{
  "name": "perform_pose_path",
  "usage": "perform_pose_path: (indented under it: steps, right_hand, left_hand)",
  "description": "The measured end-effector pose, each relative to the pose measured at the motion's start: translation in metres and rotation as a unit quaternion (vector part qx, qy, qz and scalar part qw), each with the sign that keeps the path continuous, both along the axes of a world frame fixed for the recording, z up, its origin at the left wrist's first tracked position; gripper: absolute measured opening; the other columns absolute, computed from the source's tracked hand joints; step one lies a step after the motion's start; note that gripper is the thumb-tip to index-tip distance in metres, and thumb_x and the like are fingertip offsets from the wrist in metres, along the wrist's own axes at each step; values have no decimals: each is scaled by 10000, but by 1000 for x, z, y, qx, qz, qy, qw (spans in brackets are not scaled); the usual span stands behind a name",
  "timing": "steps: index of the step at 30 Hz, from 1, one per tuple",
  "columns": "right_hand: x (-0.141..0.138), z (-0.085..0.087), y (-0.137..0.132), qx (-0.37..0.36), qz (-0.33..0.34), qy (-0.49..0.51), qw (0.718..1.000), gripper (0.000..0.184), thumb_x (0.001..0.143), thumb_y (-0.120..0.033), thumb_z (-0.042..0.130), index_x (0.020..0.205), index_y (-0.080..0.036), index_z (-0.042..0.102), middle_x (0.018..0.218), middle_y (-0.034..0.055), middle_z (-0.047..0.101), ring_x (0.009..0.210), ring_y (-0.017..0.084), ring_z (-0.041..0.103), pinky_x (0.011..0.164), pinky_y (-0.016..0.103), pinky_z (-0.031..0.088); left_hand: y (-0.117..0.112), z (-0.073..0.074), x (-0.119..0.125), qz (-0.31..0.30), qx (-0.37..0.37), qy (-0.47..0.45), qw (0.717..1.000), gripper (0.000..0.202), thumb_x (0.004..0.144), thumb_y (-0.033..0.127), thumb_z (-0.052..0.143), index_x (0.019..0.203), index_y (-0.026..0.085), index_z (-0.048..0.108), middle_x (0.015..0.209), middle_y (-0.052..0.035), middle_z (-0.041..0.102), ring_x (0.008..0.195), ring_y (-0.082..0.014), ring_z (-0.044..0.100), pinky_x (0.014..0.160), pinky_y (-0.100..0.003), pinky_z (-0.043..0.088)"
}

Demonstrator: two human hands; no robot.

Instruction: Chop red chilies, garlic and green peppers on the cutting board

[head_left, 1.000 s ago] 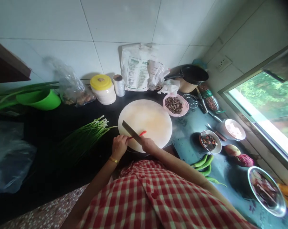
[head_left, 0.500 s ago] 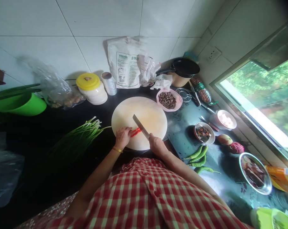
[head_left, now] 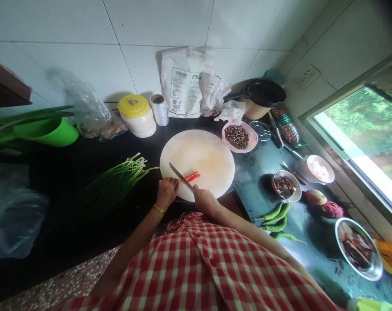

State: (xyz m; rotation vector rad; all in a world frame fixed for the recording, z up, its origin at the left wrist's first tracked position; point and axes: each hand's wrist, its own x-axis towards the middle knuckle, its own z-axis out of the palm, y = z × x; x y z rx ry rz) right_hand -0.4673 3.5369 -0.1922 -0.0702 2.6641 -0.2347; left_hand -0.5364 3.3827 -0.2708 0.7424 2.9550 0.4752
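Note:
On the round pale cutting board [head_left: 211, 149] lies a red chili pepper [head_left: 193, 176], part of it in long thin pieces right of the blade. My right hand [head_left: 207, 201] is wrapped round the handle of a kitchen knife [head_left: 180, 175], whose blade slants up and left across the chili. Close to the blade's left side, my left hand [head_left: 167, 192] has its fingers bent and pressed together on the chili's other end, at the board's lower left edge. These fingers mostly hide that end.
Left of the board lie scallions [head_left: 124, 177]. Behind it stand a yellow-lidded jar [head_left: 137, 116], a plastic film roll [head_left: 160, 110] and a pink bowl [head_left: 253, 138] of dark bits. Green peppers [head_left: 276, 216], a small bowl [head_left: 297, 192] and a metal bowl [head_left: 377, 263] are at right.
The knife has moved left along the chili, nearer my left hand, and red pieces now show right of the blade. The whole view has shifted, with the board appearing further right.

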Motion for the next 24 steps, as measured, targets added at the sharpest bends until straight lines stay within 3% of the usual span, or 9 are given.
perform_pose_path:
  steps: [5, 11, 15, 20, 24]
  right_hand:
    - [-2, 1, 2, -3, -18, 4, 1000, 206, 843, -114, 332, 1035, -138, 401, 762, 80, 641, 704, 190, 629, 582, 268, 426]
    - [-3, -3, 13, 19, -42, 29, 999, 213, 856, -122, 309, 1023, -129, 442, 749, 82, 631, 681, 181, 627, 562, 254, 411]
    - [-3, -6, 15, 23, -48, 19, 998, 227, 826, -102, 334, 1018, -131, 452, 746, 80, 638, 676, 185, 627, 546, 256, 404]
    - [-13, -7, 9, 37, -38, 2, 999, 274, 788, -74, 380, 1047, -117, 458, 777, 94, 646, 709, 181, 624, 571, 246, 410]
    - [-26, -14, 3, 35, -25, 12, 999, 372, 774, -50, 368, 1135, -103, 442, 802, 105, 649, 718, 182, 620, 586, 252, 417]
  left_hand:
    - [-5, -1, -1, -7, 36, 8, 999, 277, 872, 311, 362, 900, 187, 608, 899, -85, 603, 906, -219, 505, 779, -358, 341]
    - [19, -1, -3, -63, 77, 19, 995, 335, 858, 412, 391, 1028, 183, 566, 1017, -95, 576, 950, -221, 486, 839, -362, 354]
    - [31, -11, -1, -87, 77, 23, 993, 313, 887, 323, 349, 1078, 186, 557, 973, -92, 584, 909, -215, 495, 814, -354, 374]
    - [33, -25, -2, -99, 134, 66, 984, 303, 899, 263, 346, 1105, 194, 557, 906, -73, 610, 835, -193, 520, 769, -331, 419]
    - [33, -29, -2, -107, 154, 111, 976, 282, 895, 248, 364, 1075, 191, 574, 861, -65, 623, 808, -192, 534, 732, -323, 444]
